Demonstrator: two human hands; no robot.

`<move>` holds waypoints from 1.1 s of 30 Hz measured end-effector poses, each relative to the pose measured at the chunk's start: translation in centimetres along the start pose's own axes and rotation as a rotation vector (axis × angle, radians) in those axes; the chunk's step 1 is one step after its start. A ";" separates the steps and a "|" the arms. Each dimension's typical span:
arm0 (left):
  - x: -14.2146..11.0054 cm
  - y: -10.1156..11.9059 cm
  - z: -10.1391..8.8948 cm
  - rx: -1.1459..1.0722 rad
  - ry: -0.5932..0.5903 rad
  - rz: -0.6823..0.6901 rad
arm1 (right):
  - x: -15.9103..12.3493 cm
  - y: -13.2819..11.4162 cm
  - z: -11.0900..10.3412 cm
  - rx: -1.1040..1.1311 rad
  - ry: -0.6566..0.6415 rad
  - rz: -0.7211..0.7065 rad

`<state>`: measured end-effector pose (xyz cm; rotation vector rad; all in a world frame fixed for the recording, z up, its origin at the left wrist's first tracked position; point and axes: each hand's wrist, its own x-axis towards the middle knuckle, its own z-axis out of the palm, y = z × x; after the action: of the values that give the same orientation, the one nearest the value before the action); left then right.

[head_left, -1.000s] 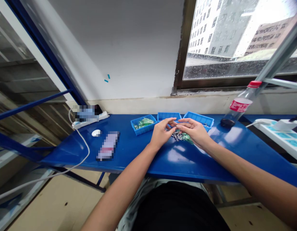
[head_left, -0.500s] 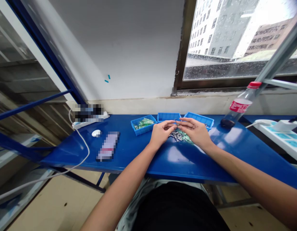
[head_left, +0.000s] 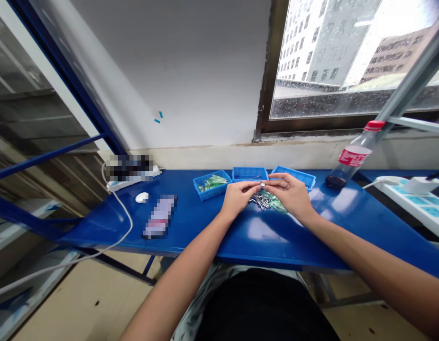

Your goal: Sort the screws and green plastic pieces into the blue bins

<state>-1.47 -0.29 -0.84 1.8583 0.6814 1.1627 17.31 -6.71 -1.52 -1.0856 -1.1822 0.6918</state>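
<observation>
Fingers of the left hand (head_left: 237,198) and the right hand (head_left: 291,193) have been lowered and flattened slightly since the earlier frame, and the pale face of a small round piece (head_left: 262,184) has been brought into clearer view. The piece is pinched at the fingertips of both hands, near the center of the frame; the division of load between the hands cannot be determined. Directly below, a pile of metal parts (head_left: 260,202) and green pieces (head_left: 277,203) are laid on the tabletop (head_left: 201,227). Behind the hands, a left tray (head_left: 207,194), a middle tray (head_left: 237,174) and a right tray (head_left: 312,182) are lined up. Should pressure be relaxed or applied unevenly, the piece could be dropped and lost among the metal parts. The pile could also be scattered if it is brushed by a lowered wrist.
</observation>
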 end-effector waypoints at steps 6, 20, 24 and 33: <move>-0.2 0.5 -0.2 0.072 -0.040 0.054 | 0.2 0.1 0.0 -0.020 0.018 -0.054; 0.0 -0.6 -0.2 0.353 -0.057 0.173 | 0.9 -0.4 -0.9 -0.508 -0.041 -0.392; 0.0 -1.5 -0.5 0.551 -0.101 0.174 | 2.3 -0.6 -2.9 -0.710 -0.020 -0.528; 0.0 -2.8 -0.7 0.705 -0.196 0.128 | 4.6 2.2 -7.4 -1.076 0.062 -0.484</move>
<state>-2.18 1.39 -3.02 2.5941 0.9493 0.8509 25.92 -4.02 -1.89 -1.5650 -1.7265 -0.4382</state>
